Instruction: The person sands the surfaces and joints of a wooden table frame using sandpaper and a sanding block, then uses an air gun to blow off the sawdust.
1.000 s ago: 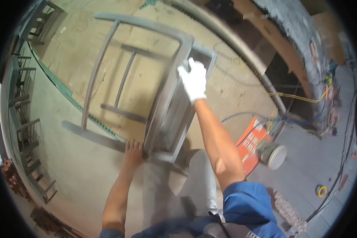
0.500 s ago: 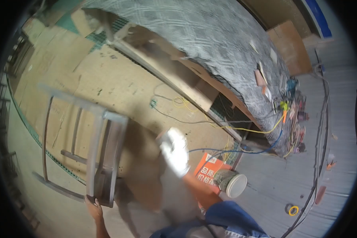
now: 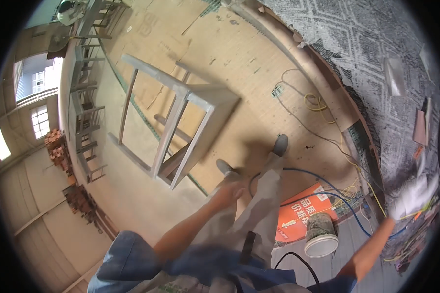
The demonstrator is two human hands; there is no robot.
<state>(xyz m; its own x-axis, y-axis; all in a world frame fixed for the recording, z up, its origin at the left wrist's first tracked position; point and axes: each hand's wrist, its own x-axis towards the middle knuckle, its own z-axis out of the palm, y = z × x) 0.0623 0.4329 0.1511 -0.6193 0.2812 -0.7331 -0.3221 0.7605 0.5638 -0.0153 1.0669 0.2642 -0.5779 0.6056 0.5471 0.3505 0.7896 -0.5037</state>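
your bare left hand [image 3: 228,191] hangs loose and empty at lower centre, while your gloved right hand [image 3: 413,195] reaches the cluttered surface [image 3: 376,63] at right, its grip too blurred to tell. the grey stool frame [image 3: 181,117] lies tipped on the floor [image 3: 249,58] at upper centre; the blue cable [image 3: 327,185] by your feet could trip you.

We observe a grey wooden chair frame [image 3: 173,124] standing on the cardboard-covered floor [image 3: 239,53], apart from both hands. Our bare left hand [image 3: 228,192] hangs empty above the grey trouser legs. Our gloved right hand [image 3: 411,198] reaches the cluttered tabletop [image 3: 376,58] edge, blurred. A lidded bucket [image 3: 321,236] rests on an orange sign [image 3: 303,215].
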